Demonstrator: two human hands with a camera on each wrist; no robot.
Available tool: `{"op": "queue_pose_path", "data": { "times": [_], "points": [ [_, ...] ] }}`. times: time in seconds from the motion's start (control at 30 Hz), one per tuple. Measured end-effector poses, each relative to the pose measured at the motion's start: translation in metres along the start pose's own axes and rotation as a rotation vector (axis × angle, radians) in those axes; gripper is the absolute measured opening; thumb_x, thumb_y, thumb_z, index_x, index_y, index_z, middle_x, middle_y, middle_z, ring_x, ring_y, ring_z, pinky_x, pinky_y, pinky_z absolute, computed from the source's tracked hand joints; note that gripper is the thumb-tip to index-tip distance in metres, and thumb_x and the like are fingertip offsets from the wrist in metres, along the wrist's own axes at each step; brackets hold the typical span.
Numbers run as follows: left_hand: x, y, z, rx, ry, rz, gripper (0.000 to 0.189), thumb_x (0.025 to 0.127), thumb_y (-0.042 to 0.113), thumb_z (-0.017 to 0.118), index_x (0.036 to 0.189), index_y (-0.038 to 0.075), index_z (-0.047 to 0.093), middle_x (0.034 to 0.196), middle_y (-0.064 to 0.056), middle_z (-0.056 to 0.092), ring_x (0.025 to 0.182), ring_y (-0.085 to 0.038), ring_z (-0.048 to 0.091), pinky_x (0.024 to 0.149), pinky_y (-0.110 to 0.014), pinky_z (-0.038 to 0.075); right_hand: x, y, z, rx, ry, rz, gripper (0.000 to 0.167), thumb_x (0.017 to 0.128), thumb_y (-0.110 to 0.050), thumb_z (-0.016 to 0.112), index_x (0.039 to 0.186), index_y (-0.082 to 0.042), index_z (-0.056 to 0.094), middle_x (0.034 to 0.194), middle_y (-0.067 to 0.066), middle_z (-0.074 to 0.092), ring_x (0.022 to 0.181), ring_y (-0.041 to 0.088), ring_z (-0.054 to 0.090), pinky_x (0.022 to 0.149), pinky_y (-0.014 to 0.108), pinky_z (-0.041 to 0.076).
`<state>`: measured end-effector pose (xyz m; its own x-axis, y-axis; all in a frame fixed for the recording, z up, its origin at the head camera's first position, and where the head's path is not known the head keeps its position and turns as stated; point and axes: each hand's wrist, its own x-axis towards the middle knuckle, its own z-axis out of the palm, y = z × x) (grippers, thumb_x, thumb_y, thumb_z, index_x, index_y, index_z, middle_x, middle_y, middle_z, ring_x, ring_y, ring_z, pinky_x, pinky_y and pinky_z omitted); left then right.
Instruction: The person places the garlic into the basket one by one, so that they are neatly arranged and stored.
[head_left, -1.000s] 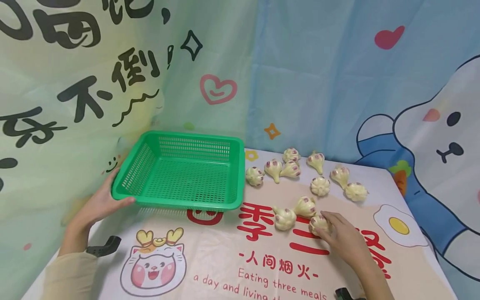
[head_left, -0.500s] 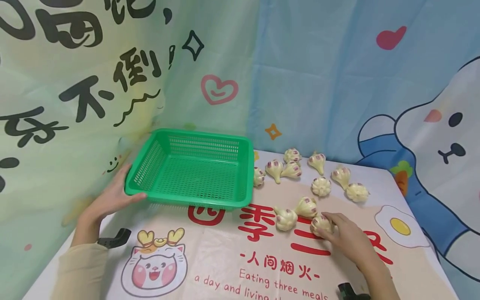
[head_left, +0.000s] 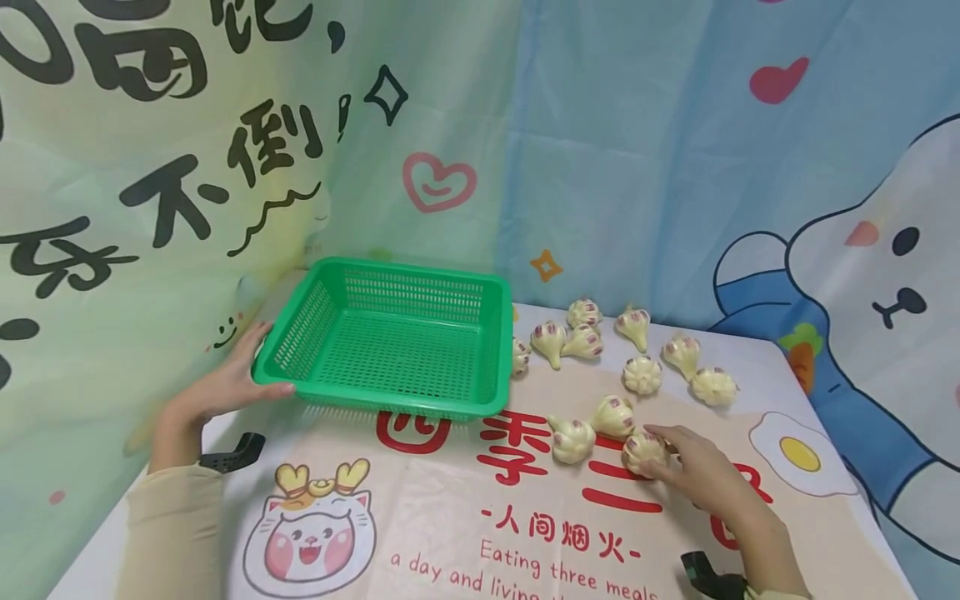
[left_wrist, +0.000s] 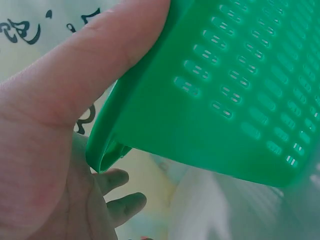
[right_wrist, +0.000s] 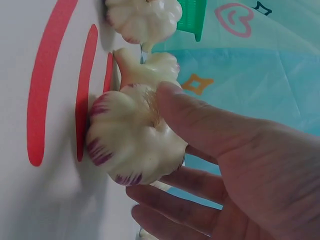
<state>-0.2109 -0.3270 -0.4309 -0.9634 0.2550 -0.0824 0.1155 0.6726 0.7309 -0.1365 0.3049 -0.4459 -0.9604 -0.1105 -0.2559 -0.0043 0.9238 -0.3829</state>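
Observation:
My left hand (head_left: 225, 375) grips the left end of a green plastic basket (head_left: 495, 408), thumb over the front rim corner. In the left wrist view the thumb lies along the basket wall (left_wrist: 165, 125) and the other fingers show past the rim. Thumb and fingers of my right hand (head_left: 701, 471) hold a garlic bulb (head_left: 645, 451) from either side, low over the tablecloth. Two more bulbs lie right beside it: one garlic bulb (head_left: 613, 416) behind, another garlic bulb (head_left: 572, 440) to its left. Nothing lies inside the basket.
Several garlic bulbs (head_left: 583, 342) are spread at the back right of the table. One garlic bulb (head_left: 520, 357) is partly covered by the basket's right side. A printed tablecloth (head_left: 435, 517) covers the table, with a patterned curtain (head_left: 600, 167) close behind.
The basket has shifted to the right with my left hand, now hiding part of the bulb by its right side. My right hand has stayed at the same bulb.

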Motion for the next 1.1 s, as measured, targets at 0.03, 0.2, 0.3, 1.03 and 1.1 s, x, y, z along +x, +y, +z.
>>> {"op": "queue_pose_path", "data": {
  "times": [0.03, 0.2, 0.3, 1.03, 1.1],
  "points": [
    [0.000, 0.000, 0.000, 0.001, -0.002, -0.002, 0.114, 0.079, 0.032, 0.076, 0.152, 0.009, -0.008, 0.155, -0.026, -0.012, 0.138, -0.054, 0.002, 0.100, -0.073, 0.015, 0.001, 0.001, 0.000, 0.015, -0.008, 0.000, 0.081, 0.077, -0.055, 0.071, 0.137, -0.006, 0.048, 0.132, 0.024, 0.052, 0.112, 0.040, 0.054, 0.085, 0.053, 0.050],
    [0.007, 0.003, -0.002, 0.006, -0.011, 0.005, 0.113, 0.079, 0.032, 0.076, 0.152, 0.009, -0.007, 0.155, -0.026, -0.009, 0.136, -0.053, 0.007, 0.100, -0.072, 0.018, 0.004, 0.008, -0.001, 0.087, -0.034, 0.000, 0.076, 0.075, -0.051, 0.074, 0.132, -0.005, 0.051, 0.129, 0.023, 0.055, 0.112, 0.041, 0.055, 0.086, 0.052, 0.050],
    [0.012, 0.005, -0.002, 0.017, -0.013, 0.010, 0.112, 0.078, 0.032, 0.076, 0.152, 0.007, -0.005, 0.155, -0.027, -0.005, 0.136, -0.050, 0.011, 0.101, -0.071, 0.019, 0.006, 0.012, -0.004, 0.110, -0.047, -0.011, 0.071, 0.074, -0.048, 0.076, 0.125, -0.005, 0.052, 0.124, 0.020, 0.057, 0.111, 0.041, 0.055, 0.085, 0.050, 0.051],
    [0.010, 0.003, 0.001, -0.144, -0.056, -0.006, 0.111, 0.083, 0.023, 0.072, 0.152, 0.018, -0.015, 0.148, -0.025, 0.015, 0.120, -0.036, 0.032, 0.098, -0.050, 0.032, 0.034, 0.013, -0.025, 0.169, -0.305, -0.050, 0.054, 0.075, -0.031, 0.079, 0.122, -0.017, 0.058, 0.122, 0.014, 0.056, 0.107, 0.032, 0.051, 0.084, 0.048, 0.049],
    [0.011, 0.003, 0.002, -0.147, -0.057, -0.001, 0.111, 0.083, 0.023, 0.072, 0.152, 0.019, -0.015, 0.149, -0.024, 0.015, 0.120, -0.035, 0.032, 0.098, -0.047, 0.032, 0.036, 0.013, -0.026, 0.167, -0.322, -0.006, 0.056, 0.074, -0.031, 0.080, 0.123, -0.018, 0.058, 0.122, 0.015, 0.055, 0.106, 0.031, 0.050, 0.082, 0.048, 0.050]
  ]
}}
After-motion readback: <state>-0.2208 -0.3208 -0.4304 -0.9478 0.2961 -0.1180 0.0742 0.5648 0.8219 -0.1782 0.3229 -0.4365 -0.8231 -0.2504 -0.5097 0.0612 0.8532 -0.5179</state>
